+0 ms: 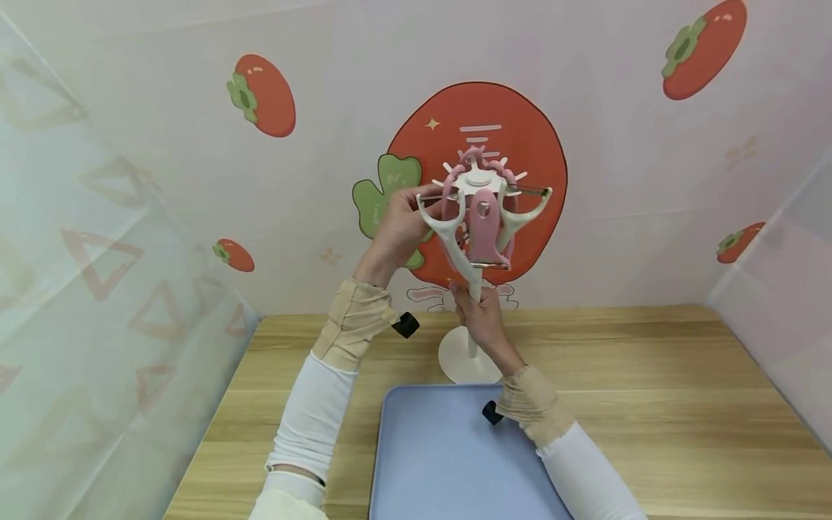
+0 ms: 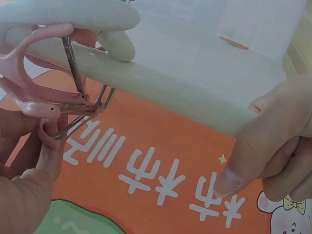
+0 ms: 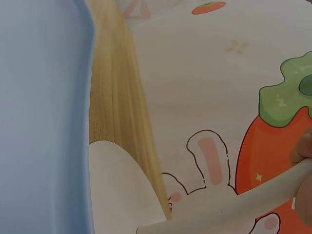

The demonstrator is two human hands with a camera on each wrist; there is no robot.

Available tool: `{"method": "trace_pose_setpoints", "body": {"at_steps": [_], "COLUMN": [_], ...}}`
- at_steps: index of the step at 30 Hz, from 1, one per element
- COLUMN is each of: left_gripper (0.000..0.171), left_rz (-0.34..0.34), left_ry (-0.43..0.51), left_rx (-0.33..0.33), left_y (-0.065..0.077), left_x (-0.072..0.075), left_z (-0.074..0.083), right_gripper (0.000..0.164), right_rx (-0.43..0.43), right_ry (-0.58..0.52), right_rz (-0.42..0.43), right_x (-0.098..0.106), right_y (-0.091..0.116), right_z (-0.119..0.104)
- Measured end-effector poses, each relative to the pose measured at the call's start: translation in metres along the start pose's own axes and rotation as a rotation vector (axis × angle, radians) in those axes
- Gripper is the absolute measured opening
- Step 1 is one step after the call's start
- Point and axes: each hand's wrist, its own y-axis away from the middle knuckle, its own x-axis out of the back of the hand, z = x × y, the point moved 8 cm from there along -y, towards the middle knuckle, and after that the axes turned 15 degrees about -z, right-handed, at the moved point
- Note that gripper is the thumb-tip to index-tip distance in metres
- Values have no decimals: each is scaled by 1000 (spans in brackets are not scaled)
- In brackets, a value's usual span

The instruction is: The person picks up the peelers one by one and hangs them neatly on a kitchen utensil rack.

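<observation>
A white stand has a round base (image 1: pixel 458 357), a slim pole (image 2: pixel 180 100) and a ring of hooks (image 1: pixel 479 180) on top. Several pink and white peelers hang from it, among them a white Y-shaped peeler (image 1: pixel 448 230) and a pink one (image 1: pixel 484 224) at the front. My right hand (image 1: pixel 482 318) grips the pole below the peelers. At the left of the hooks, my left hand (image 1: pixel 406 227) reaches in among the peelers. In the left wrist view, its fingers pinch a pink peeler (image 2: pixel 34 108) by the blade end.
A blue tray (image 1: pixel 448 448) lies on the wooden table (image 1: pixel 650 404), in front of the stand's base. Behind stands a pale backdrop (image 1: pixel 617 144) printed with red fruits. Another patterned sheet (image 1: pixel 97 289) hangs at the left.
</observation>
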Motion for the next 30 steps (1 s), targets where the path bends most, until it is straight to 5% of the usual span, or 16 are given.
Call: {"method": "trace_pose_setpoints", "body": {"at_steps": [18, 30], "left_gripper": [39, 32], "left_rz": [-84, -79], "left_ry": [125, 84], "left_rx": [15, 20], "left_y": [3, 6], "left_x": [-6, -1], "left_z": [-8, -11], "right_gripper": [56, 57], "right_rx": [15, 20], "right_ry": [-27, -25], "right_rz": [13, 8], "right_x": [-1, -1], "right_y": [-2, -2], "right_z": [2, 2]}}
